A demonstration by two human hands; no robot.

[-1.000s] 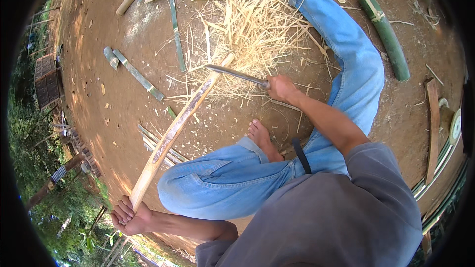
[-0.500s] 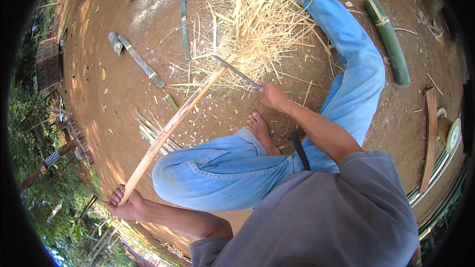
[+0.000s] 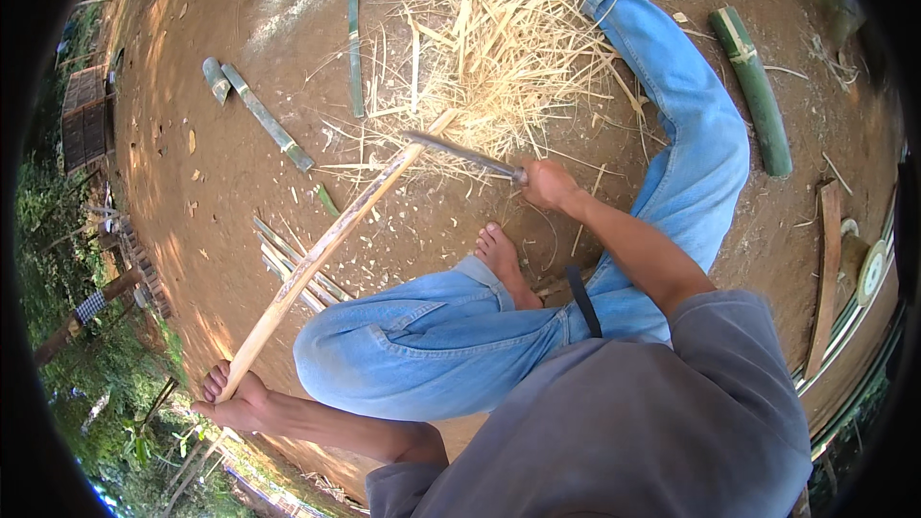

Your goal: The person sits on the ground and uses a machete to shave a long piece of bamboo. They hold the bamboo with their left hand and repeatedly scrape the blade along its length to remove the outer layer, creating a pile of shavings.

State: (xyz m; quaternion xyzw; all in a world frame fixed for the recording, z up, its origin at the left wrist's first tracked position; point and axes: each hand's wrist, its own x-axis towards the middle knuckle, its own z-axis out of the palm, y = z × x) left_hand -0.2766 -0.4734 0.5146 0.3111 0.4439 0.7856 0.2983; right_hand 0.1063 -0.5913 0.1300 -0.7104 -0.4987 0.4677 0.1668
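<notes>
My left hand [image 3: 237,399] is closed round the near end of a long pale wooden pole [image 3: 321,254]. The pole slants up and right past my bent left knee, with brown streaks along its stripped surface. In my right hand [image 3: 554,184] is the handle of a long-bladed knife [image 3: 465,154]. The blade points left and crosses the pole a little below its far tip; whether it touches the wood I cannot tell. Beyond that tip lies a heap of pale shavings [image 3: 489,67] on the dirt.
Bamboo strips [image 3: 297,269] lie by my left knee. A split green bamboo piece [image 3: 269,117] rests farther left, and a thick bamboo section [image 3: 755,96] lies right of my outstretched leg. A brown plank [image 3: 825,273] is at the right. My bare foot [image 3: 507,264] is below the blade.
The knife has shifted slightly toward the pole's lower part, its blade turned flatter, and my right hand has moved a little right. My left hand keeps its hold on the pole.
</notes>
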